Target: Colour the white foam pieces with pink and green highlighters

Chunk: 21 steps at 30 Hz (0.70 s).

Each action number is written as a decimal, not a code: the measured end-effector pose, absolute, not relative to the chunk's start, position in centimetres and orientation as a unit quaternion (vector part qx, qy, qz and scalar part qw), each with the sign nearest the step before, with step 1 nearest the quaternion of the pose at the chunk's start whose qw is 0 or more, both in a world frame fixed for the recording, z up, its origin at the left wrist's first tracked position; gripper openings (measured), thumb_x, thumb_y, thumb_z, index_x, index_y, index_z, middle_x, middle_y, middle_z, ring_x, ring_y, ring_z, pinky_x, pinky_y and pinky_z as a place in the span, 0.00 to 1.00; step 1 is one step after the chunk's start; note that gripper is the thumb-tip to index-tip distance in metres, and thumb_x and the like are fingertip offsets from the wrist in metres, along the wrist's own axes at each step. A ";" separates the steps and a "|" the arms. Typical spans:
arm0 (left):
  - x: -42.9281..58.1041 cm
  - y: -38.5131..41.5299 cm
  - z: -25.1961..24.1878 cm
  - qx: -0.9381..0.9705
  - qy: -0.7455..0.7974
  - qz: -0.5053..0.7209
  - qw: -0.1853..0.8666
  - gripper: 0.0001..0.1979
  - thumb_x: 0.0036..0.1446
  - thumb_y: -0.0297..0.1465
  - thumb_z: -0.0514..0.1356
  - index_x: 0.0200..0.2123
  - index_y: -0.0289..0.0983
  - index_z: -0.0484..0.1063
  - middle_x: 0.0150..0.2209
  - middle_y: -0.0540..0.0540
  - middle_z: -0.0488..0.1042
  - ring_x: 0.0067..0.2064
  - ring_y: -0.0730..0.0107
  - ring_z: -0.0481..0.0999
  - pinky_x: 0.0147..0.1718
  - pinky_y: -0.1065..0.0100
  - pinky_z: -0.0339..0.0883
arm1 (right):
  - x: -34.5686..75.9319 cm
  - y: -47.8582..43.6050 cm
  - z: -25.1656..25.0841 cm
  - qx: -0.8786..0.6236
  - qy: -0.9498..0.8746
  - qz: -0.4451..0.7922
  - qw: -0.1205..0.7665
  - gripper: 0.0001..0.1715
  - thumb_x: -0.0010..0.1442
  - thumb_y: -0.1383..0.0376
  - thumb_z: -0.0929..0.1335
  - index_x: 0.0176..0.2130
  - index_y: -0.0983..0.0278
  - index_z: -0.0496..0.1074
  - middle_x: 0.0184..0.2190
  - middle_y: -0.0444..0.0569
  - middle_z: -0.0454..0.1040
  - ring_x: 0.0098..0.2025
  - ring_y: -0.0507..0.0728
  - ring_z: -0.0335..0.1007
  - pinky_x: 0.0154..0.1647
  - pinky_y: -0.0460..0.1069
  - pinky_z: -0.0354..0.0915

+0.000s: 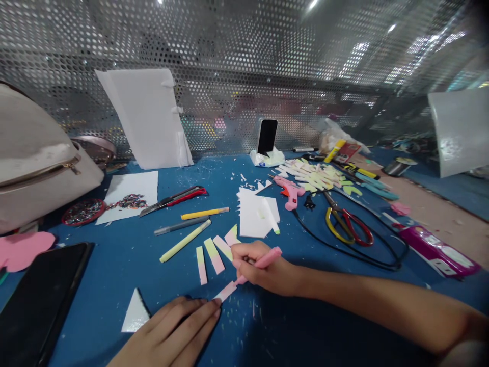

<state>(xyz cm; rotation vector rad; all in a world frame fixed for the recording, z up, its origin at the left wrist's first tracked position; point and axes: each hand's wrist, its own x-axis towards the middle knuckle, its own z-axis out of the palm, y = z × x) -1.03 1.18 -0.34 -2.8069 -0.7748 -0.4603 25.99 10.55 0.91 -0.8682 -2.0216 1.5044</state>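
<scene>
My right hand (256, 266) is closed round a pink marker (263, 262), its tip down on a small foam strip (225, 292) on the blue table (126, 265). My left hand (171, 334) lies flat with fingers stretched out, fingertips pressing the near end of that strip. Three pink-and-yellow foam strips (212, 255) lie just beyond the hands. A white foam triangle (134, 312) sits left of my left hand.
A yellow marker (185, 241), grey pen (182, 226), yellow pen (205, 213) and box cutter (173, 200) lie behind. White foam sheets (256, 214), pink glue gun (290, 192), scissors (347, 224), a pile of cut strips (317, 176), a propped phone (266, 136), a beige bag (34, 163) and a dark tablet (34, 300) surround.
</scene>
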 end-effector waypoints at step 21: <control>-1.1 1.1 -0.1 -0.951 -0.257 -0.148 0.082 0.21 0.78 0.27 0.45 0.65 0.37 0.69 0.63 0.51 0.73 0.58 0.65 0.74 0.59 0.67 0.67 | 25.7 10.3 1.7 -0.338 -0.736 0.549 0.207 0.17 0.64 0.66 0.66 0.25 0.63 0.58 0.21 0.38 0.60 0.26 0.50 0.69 0.26 0.43 0.59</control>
